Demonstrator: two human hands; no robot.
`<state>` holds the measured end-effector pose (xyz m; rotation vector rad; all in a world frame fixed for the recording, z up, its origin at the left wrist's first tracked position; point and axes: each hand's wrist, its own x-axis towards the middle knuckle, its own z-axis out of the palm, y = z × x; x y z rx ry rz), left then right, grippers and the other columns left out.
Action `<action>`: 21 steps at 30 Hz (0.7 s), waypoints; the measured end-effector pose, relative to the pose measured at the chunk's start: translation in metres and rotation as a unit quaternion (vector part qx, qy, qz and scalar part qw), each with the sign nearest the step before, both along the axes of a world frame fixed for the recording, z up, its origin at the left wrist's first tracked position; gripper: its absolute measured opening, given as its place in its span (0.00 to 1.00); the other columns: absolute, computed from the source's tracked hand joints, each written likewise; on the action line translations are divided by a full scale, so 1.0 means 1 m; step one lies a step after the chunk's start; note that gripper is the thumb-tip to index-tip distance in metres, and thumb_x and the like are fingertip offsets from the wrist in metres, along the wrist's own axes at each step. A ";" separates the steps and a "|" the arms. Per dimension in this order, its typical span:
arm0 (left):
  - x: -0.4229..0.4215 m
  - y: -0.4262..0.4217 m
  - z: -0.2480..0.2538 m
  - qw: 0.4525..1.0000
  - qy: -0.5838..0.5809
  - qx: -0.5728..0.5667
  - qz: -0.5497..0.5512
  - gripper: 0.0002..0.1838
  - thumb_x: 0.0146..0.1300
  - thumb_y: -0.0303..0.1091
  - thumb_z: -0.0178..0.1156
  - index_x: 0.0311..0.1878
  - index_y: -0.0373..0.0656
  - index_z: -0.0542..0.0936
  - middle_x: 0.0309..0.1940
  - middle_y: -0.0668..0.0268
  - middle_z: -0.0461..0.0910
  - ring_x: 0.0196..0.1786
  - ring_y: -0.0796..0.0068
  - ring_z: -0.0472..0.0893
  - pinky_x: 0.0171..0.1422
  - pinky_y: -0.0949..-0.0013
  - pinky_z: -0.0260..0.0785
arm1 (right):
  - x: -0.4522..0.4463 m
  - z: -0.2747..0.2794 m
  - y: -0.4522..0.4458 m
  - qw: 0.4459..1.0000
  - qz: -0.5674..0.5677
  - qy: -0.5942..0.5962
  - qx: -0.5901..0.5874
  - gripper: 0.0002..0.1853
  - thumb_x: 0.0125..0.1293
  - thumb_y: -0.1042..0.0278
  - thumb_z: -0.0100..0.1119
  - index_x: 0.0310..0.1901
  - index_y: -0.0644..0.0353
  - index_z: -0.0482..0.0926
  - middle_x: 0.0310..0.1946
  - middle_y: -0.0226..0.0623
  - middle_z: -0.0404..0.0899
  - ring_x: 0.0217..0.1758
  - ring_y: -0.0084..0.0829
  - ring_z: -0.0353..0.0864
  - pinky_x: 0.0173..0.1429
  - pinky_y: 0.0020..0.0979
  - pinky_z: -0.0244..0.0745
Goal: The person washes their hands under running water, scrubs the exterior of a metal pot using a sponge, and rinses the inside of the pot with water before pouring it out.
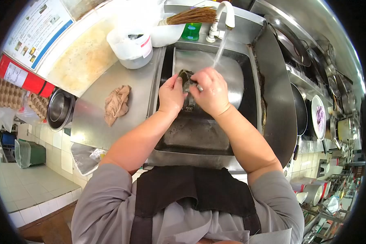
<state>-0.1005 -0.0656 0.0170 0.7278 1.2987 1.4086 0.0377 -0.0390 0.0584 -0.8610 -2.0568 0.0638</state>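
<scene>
My left hand (171, 96) is closed on a small dark green, thin piece (184, 77), its thumb pressed along the side; its exact kind cannot be made out. Close beside it, my right hand (210, 90) has its fingers bent and pinched at the same piece, with a small shiny bit near the fingertips. Both hands are over the sink (254, 101), above a large metal tray or pan (232, 77). From the white faucet (227, 16) a stream of water (219, 53) falls just behind my right hand.
On the steel counter left of the sink lies a crumpled brown cloth (118, 103). Behind it stand a white plastic tub (131, 49), a straw brush (191, 16) and a green bottle (191, 31). Pans and a white plate (319, 118) are at the right.
</scene>
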 end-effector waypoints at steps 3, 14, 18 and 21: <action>0.001 -0.007 0.002 0.984 -0.174 -0.012 0.017 0.21 0.76 0.36 0.53 0.66 0.36 0.70 0.48 0.65 0.81 0.41 0.75 0.81 0.44 0.66 0.78 | 0.000 -0.008 -0.004 0.995 0.022 -0.081 0.046 0.13 0.47 0.69 0.68 0.38 0.51 0.82 0.42 0.31 0.78 0.46 0.40 0.77 0.50 0.42 0.73; -0.063 0.011 0.008 0.989 -0.049 0.067 0.124 0.13 0.69 0.34 0.60 0.54 0.39 0.78 0.47 0.64 0.81 0.43 0.71 0.82 0.44 0.65 0.75 | 0.046 -0.032 -0.002 0.997 -0.057 0.040 -0.034 0.13 0.58 0.71 0.65 0.46 0.59 0.82 0.42 0.45 0.83 0.50 0.49 0.80 0.57 0.45 0.76; -0.082 0.027 -0.003 0.882 0.408 0.182 0.154 0.12 0.63 0.31 0.63 0.48 0.36 0.80 0.45 0.57 0.82 0.47 0.61 0.81 0.50 0.60 0.74 | 0.089 -0.072 0.015 0.979 -0.181 -0.058 -0.068 0.13 0.58 0.69 0.65 0.46 0.55 0.83 0.47 0.41 0.80 0.53 0.47 0.77 0.59 0.45 0.72; -0.060 0.043 -0.019 0.749 0.556 0.352 0.078 0.14 0.54 0.25 0.66 0.45 0.41 0.81 0.44 0.58 0.81 0.49 0.53 0.80 0.57 0.59 0.73 | 0.091 -0.094 0.012 0.974 -0.211 -0.077 -0.045 0.15 0.58 0.70 0.64 0.49 0.53 0.82 0.51 0.38 0.78 0.57 0.45 0.75 0.62 0.46 0.68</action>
